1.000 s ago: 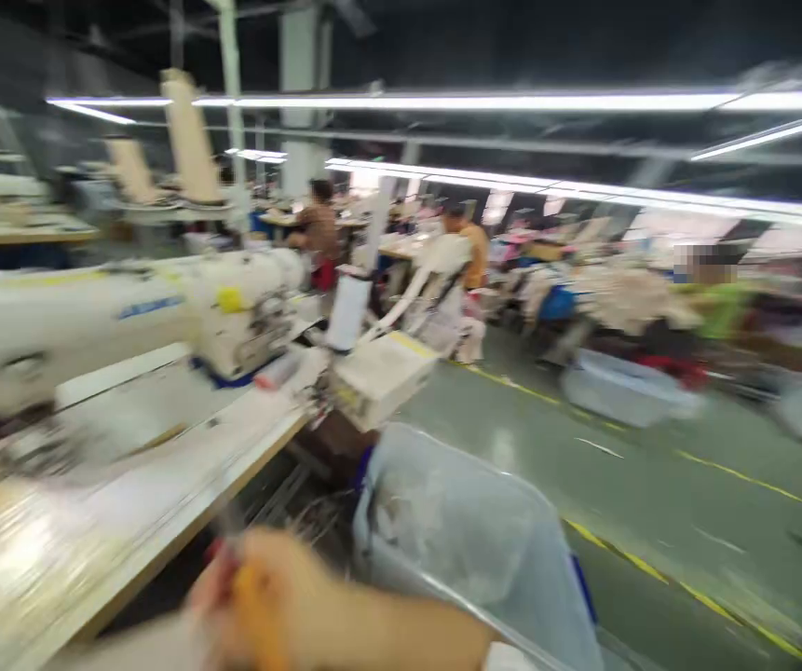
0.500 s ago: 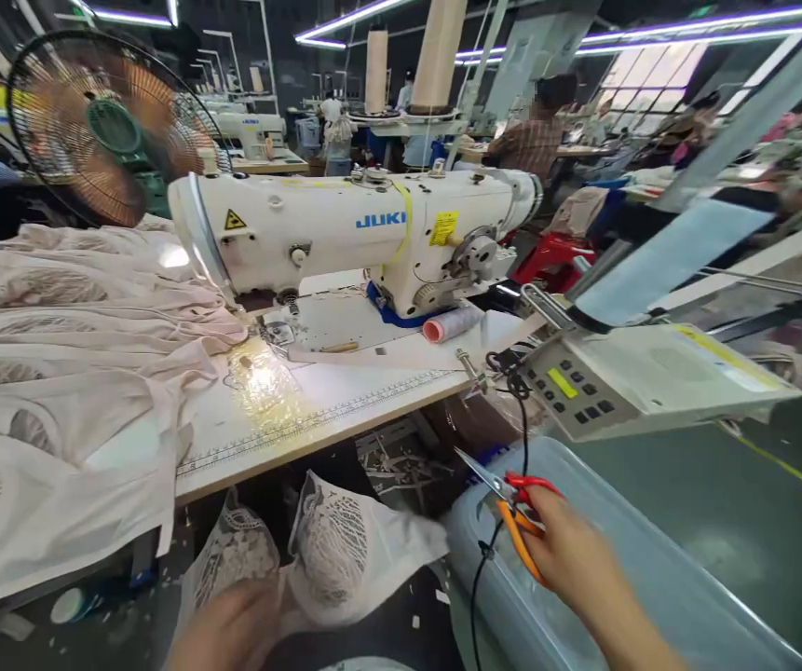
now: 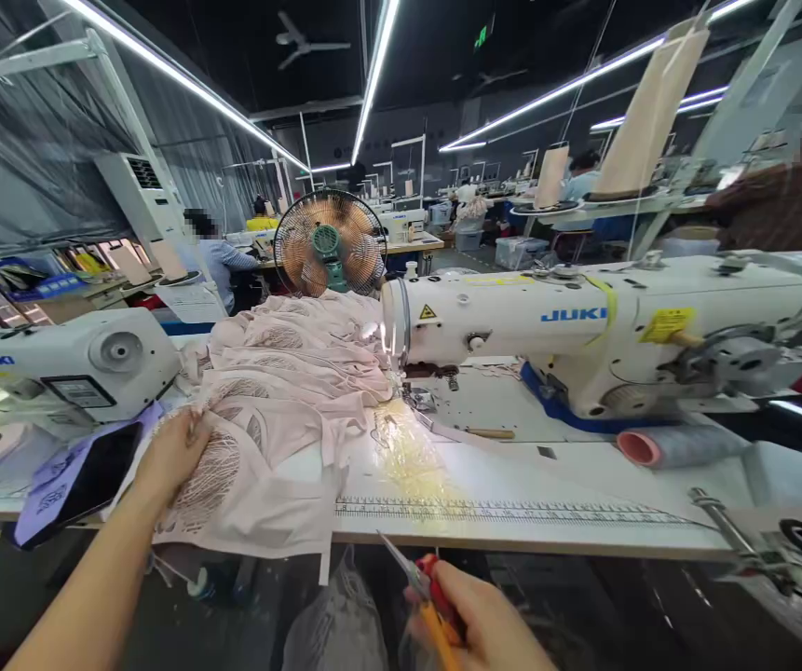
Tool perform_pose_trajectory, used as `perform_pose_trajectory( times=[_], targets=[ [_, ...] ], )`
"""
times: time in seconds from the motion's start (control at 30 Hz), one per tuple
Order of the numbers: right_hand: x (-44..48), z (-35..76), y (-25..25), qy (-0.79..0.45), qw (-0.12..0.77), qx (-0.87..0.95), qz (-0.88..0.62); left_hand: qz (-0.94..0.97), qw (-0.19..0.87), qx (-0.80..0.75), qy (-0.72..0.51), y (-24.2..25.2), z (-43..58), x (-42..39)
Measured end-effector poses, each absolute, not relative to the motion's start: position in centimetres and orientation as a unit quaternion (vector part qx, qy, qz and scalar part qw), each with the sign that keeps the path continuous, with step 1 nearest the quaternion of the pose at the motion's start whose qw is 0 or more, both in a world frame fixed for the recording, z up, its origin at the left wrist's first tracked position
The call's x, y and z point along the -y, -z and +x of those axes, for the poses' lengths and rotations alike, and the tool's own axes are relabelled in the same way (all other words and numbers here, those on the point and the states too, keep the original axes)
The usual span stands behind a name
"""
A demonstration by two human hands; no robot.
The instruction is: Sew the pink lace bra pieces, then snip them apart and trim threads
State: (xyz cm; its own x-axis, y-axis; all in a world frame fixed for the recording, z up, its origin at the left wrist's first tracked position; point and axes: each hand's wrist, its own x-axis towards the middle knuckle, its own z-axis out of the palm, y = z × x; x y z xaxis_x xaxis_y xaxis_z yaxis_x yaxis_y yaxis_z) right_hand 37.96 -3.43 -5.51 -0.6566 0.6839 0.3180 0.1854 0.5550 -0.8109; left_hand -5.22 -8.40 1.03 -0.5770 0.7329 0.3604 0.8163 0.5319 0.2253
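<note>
My left hand reaches to the near left side of a heap of pale pink bras on the table. Its fingers are curled on the lace cup of the nearest bra, whose strap hangs over the table edge. My right hand is closed round the handles of a pair of scissors, one red and one orange, in front of the table edge. Their blades point up and left. Below the edge, a dim, blurred bra hangs or lies near my lap.
A white JUKI sewing machine stands right of the heap, with a grey thread cone beside it. At left are a phone, a purple cloth and another sewing machine. A fan stands behind; a person sits further left.
My view has swung left and up. My left hand has left the bra at my lap and come onto the heap. The scissors have stayed in my right hand, now nearer the table edge.
</note>
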Motion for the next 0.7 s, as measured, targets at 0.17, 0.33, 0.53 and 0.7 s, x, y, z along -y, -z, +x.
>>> perform_pose_trajectory(
  times=[0.17, 0.33, 0.53, 0.7],
  targets=[
    [-1.0, 30.1, 1.5, -0.394, 0.296, 0.791, -0.362, -0.423, 0.072, 0.876, 0.221, 0.1, -7.4, 9.2],
    [-4.0, 23.8, 0.6, -0.433, 0.298, 0.765, -0.371, -0.414, 0.077, 0.876, 0.237, -0.2, -6.7, 9.7],
    [-2.5, 28.5, 0.3, -0.587, 0.276, 0.696, -0.308, -0.410, 0.100, 0.858, 0.293, 0.1, -5.3, 14.0],
    [0.0, 35.2, 1.8, -0.721, 0.291, 0.567, -0.271, -0.438, 0.077, 0.831, 0.334, 1.3, -3.5, 15.5]
  ],
)
